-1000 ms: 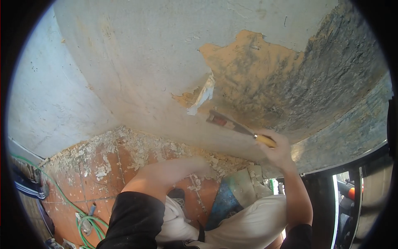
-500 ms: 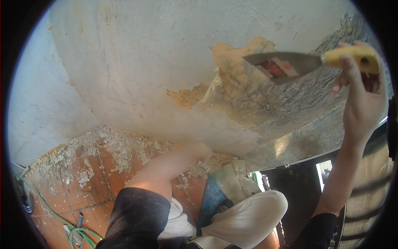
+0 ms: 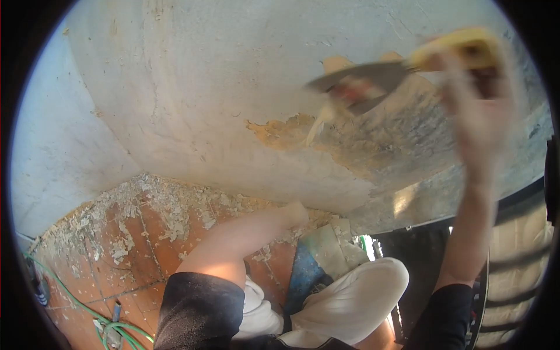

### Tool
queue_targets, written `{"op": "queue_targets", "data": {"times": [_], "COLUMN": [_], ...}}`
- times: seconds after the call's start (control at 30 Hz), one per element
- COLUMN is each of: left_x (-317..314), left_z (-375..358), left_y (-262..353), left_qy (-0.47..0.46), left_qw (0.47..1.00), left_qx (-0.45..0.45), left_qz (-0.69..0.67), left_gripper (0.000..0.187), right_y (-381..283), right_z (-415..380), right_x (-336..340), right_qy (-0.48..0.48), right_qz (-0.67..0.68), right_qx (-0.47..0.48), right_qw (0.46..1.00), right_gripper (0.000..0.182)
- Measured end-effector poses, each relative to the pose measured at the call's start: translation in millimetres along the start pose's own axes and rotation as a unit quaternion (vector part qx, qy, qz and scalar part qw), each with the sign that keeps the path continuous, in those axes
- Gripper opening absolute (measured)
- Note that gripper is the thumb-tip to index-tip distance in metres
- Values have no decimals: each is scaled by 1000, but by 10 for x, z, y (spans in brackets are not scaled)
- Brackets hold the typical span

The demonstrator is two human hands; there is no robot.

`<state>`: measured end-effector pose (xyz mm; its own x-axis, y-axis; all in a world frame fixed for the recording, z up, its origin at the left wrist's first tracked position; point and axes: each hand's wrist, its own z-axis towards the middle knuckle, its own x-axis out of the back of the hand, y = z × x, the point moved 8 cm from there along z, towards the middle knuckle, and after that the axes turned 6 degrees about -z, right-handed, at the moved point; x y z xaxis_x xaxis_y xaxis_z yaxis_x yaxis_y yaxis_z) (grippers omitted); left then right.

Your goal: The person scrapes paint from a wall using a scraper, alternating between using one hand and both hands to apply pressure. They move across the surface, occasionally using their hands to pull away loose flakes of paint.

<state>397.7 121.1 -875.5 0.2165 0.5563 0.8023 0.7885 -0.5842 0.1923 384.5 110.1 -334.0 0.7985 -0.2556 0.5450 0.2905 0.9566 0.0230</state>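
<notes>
Blurred by motion, my right hand (image 3: 481, 111) is wrapped round the yellow handle of a scraper (image 3: 373, 79). Its metal blade, with a red and white label, points left over a patch of wall where the paint is gone. A loose strip of pale paint (image 3: 318, 125) hangs at the left side of this bare patch (image 3: 396, 134). My left hand (image 3: 296, 214) is low by the foot of the wall, near paint flakes on the floor; its fingers are hidden.
Paint flakes (image 3: 169, 216) litter the orange floor tiles (image 3: 137, 251) along the base of the pale wall (image 3: 198, 111). A green hose (image 3: 70, 291) lies coiled at lower left. A blue sheet (image 3: 300, 271) lies beside my knee, and a dark gap is at lower right.
My right hand and the scraper have moved up and to the left across the wall, and the blade tip has come nearer the loose paint strip. My left arm shows little change.
</notes>
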Motion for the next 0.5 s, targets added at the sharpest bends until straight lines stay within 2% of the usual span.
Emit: {"op": "queue_targets", "data": {"times": [0.07, 0.17, 0.23, 0.5], "left_x": [57, 190, 211, 211], "left_z": [-9, -120, -80, -66], "left_y": [62, 249, 309, 266], "left_qy": [71, 69, 62, 23], "left_qw": [997, 997, 997, 999], "left_qx": [-7, -21, -22, -27], "left_qz": [-16, -31, -32, -37], "left_gripper": [25, 23, 23, 25], "right_y": [67, 220, 308, 431], "right_z": [-302, -713, -866, -1023], "right_x": [-460, -803, -883, -834], "right_qy": [-95, -140, -181, -190], "right_qz": [-13, 21, 53, 36], "right_qx": [-49, -60, -130, -161], "right_qw": [994, 988, 973, 968], "right_gripper": [30, 35, 40, 40]}}
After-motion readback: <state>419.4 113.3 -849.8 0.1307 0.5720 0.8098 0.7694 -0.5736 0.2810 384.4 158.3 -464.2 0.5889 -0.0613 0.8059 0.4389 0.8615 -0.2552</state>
